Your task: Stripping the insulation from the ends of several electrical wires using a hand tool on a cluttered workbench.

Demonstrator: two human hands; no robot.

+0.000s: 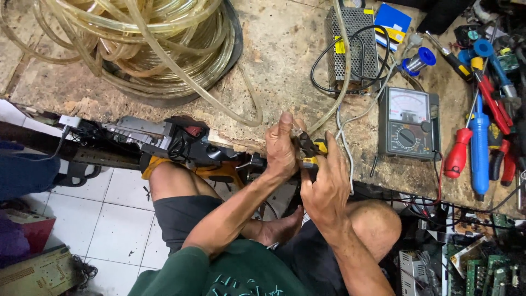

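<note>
Here the right hand is closed around yellow-handled pliers biting a clear tube end pinched in the left hand's fingers at the workbench edge, a cut needing steady squeeze.

multimeter lies on bench, right of hose coil.

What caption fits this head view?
Left hand pinches a small clear part while right hand grips yellow-handled pliers beside an analog multimeter.
</note>
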